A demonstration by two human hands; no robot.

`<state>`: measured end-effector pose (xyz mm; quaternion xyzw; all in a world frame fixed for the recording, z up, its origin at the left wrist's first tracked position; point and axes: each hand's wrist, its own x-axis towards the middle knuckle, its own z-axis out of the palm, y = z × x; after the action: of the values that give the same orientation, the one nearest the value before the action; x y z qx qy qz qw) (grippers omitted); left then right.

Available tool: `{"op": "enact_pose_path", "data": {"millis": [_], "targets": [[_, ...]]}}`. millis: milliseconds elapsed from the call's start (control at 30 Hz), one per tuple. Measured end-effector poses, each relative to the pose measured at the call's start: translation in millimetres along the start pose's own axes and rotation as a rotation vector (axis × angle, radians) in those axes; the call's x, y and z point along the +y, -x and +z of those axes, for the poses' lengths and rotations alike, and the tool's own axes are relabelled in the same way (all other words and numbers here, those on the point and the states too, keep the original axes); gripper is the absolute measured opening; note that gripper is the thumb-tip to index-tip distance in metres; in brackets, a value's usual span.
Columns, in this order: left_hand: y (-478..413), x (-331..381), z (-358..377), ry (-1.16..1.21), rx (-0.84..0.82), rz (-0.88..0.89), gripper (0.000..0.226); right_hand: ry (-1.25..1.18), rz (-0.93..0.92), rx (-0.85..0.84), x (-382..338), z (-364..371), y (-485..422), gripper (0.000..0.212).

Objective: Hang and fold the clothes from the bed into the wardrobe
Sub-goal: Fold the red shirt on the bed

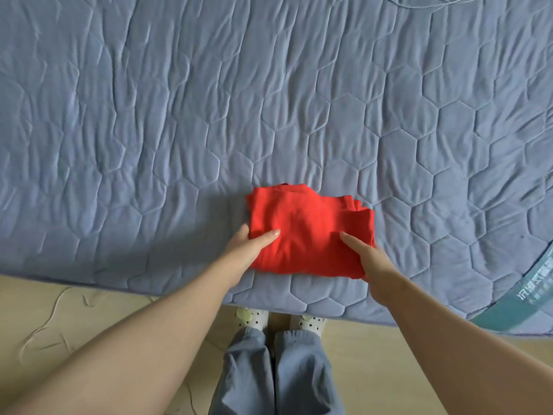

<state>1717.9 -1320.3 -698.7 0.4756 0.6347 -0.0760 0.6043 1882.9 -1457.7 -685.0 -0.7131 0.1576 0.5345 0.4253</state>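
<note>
In the head view, a bright red garment (308, 232) lies folded into a thick, slightly uneven square on the blue-grey quilted bed (269, 100), close to its near edge. The left hand (250, 244) grasps its left side, thumb on top and fingers tucked below. The right hand (371, 259) grasps the right side the same way, fingers hidden under the cloth
</note>
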Motion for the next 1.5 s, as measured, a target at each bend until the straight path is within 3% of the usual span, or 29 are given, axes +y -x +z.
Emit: {"op": "enact_pose_path", "data": {"millis": [167,267,333,367,433,500,567,667,767,900,1000,1133,1267,1500], "targets": [[-11.5,28.9,12.4,0.149,0.142,0.151,0.038,0.072,-0.253,0.102,-25.8,5.5,-2.5,0.026],[-18.2,41.0,11.6,0.192,0.202,0.178,0.024,-0.007,-0.339,0.137,-37.5,4.0,-0.7,0.027],[-23.6,42.5,9.4,-0.079,0.237,0.159,0.022,0.076,-0.349,0.188,-36.6,1.8,-1.1,0.023],[-25.1,40.2,9.4,-0.277,0.260,0.127,0.026,0.231,-0.320,0.253,-32.3,0.8,-3.2,0.025],[-22.7,35.9,12.4,-0.579,0.361,0.114,0.043,0.609,-0.225,0.450,-22.0,0.3,-5.5,0.055],[-16.6,32.0,21.2,-0.675,0.446,0.315,0.062,0.790,-0.333,0.538,-16.7,9.0,-2.5,0.072],[-12.8,25.8,31.1,-0.779,0.332,0.492,0.067,0.914,-0.456,0.444,-9.5,20.8,-4.6,0.077],[-20.3,9.8,38.8,-0.864,0.157,0.363,0.070,0.869,-0.234,0.317,0.4,27.0,-17.4,0.084],[-47.8,5.1,38.8,-0.765,0.185,0.144,0.071,0.796,-0.158,0.238,1.5,20.9,-46.5,0.087],[-69.9,2.1,33.1,-0.722,0.181,0.189,0.073,0.817,-0.200,0.296,8.0,21.8,-69.0,0.081],[-64.5,-8.8,30.3,-0.402,0.147,0.234,0.085,0.691,-0.237,0.297,23.7,23.3,-64.7,0.078],[-47.1,-16.2,12.6,0.049,0.125,0.095,0.086,0.547,-0.214,0.227,23.3,25.2,-49.9,0.073],[-23.0,-8.0,-20.1,0.046,0.043,0.013,0.064,0.467,-0.175,0.155,20.6,35.7,-12.9,0.063],[87.5,12.8,-101.9,0.101,0.158,0.133,0.072,0.396,-0.261,0.046,-20.3,83.6,104.7,0.065]]}}
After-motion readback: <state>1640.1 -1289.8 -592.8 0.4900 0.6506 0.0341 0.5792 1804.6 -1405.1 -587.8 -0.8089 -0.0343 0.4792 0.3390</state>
